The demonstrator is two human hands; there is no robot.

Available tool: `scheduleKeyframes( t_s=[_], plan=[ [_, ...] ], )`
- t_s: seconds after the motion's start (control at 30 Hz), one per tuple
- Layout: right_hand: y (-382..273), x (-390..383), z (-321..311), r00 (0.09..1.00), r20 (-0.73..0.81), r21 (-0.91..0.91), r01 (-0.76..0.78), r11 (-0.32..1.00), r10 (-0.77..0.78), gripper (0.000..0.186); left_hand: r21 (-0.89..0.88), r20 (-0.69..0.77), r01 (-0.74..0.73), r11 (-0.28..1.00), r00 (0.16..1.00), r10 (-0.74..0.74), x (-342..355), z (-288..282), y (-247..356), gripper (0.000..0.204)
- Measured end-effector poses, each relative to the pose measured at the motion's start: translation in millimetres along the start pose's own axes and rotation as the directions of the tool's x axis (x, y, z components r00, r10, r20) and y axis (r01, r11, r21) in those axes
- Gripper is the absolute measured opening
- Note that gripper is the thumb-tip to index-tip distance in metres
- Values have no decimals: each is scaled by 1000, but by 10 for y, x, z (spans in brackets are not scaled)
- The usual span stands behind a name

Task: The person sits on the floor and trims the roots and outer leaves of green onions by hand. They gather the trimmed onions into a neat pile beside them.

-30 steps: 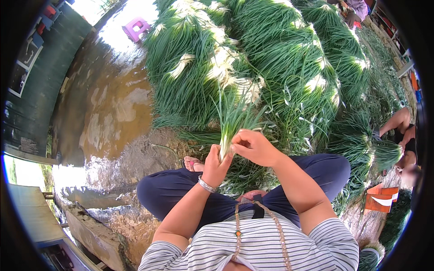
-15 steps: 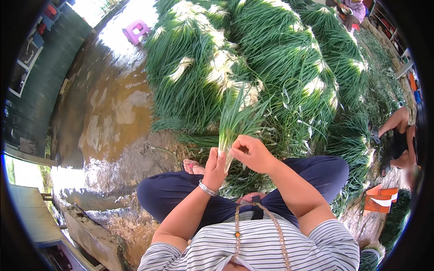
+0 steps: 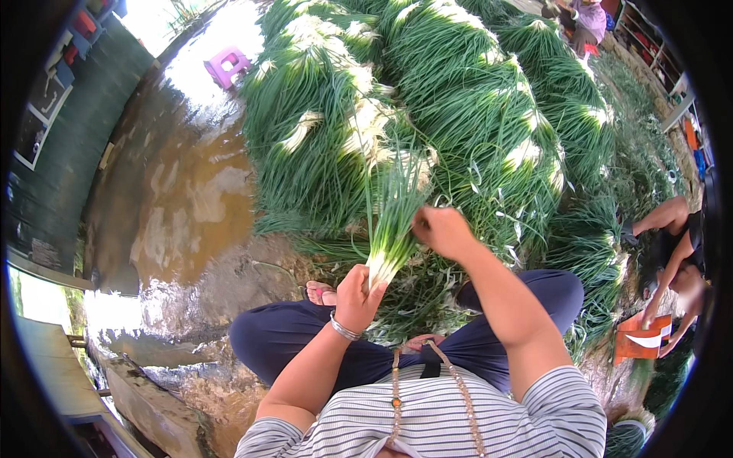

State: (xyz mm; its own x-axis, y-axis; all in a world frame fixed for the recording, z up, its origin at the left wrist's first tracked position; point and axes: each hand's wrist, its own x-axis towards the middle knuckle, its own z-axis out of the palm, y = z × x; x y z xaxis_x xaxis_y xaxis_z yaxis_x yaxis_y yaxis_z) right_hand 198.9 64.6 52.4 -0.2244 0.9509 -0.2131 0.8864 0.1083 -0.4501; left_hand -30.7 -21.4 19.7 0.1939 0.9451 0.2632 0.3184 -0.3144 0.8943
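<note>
A small bunch of green onions (image 3: 391, 243) stands tilted in my left hand (image 3: 359, 296), whose fingers are wrapped round its white root ends. Its green tops fan out away from me. Just right of the leaves is my right hand (image 3: 445, 231), fingers curled in and a little smeared; whatever they hold is hidden. Under both hands, loose green trimmings (image 3: 412, 309) lie between my legs. Beyond, large heaps of green onions (image 3: 450, 99) are stacked in rows, white ends bundled together.
Wet brown floor (image 3: 183, 198) stretches to the left, with a pink plastic stool (image 3: 227, 66) at the far left. On the right a seated person (image 3: 679, 244) reaches toward an orange box (image 3: 641, 336). Another person (image 3: 588, 19) sits at the far right.
My right hand has moved up and right, from the onions' white stems to beside their leaves. My left hand has dropped slightly. The person at right now reaches to the orange box.
</note>
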Motion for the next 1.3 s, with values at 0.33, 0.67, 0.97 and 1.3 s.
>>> scheduleKeyframes(
  t_s=[0.33, 0.67, 0.97, 1.3],
  plan=[
    [1022, -423, 349, 805, 414, -593, -116, 797, 425, 48, -85, -269, 34, 996, 962, -56, 130, -69, 89, 22],
    [-159, -625, 893, 986, 165, 881, -162, -445, -33, 44, -280, 234, 576, 768, 817, -527, -42, 194, 94, 28],
    [44, -771, 544, 819, 466, 801, -230, 553, -335, 50, -520, 750, 841, 149, 533, -390, 83, 32, 161, 30],
    [-63, -467, 226, 898, -346, 85, 319, 944, -273, 25, -478, 703, 810, 340, 584, -405, 17, 15, 32, 36]
  ],
)
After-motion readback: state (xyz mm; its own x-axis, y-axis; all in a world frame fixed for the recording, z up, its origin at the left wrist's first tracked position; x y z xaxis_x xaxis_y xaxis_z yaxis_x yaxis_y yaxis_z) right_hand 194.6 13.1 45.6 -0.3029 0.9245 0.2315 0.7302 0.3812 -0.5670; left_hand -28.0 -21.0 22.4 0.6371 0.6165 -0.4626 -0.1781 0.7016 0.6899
